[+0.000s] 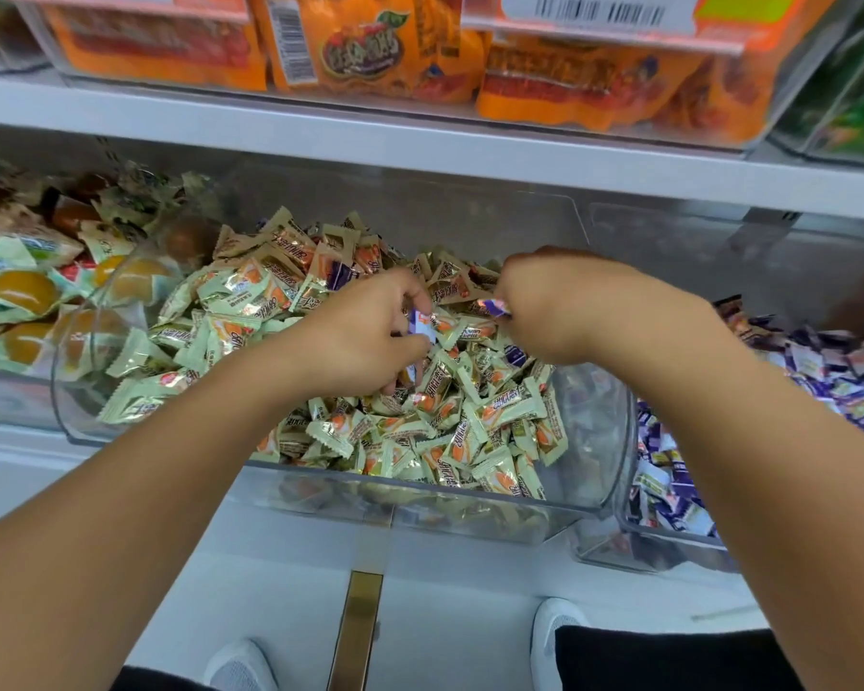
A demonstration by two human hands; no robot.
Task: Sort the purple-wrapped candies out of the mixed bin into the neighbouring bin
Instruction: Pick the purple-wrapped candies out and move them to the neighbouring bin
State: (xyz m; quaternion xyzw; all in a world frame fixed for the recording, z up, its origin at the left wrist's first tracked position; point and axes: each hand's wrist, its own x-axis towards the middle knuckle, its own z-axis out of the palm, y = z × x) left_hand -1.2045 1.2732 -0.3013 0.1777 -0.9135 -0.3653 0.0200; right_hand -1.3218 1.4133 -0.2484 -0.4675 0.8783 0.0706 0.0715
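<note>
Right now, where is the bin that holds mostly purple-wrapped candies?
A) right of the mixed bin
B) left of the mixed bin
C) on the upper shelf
A: the purple-filled bin stands right of the mixed bin, beyond the right hand.

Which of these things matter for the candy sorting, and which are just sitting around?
Part of the job:
mixed bin
purple candies
purple bin
left hand
right hand

Just there:
orange packs
jelly bin
shelf
</note>
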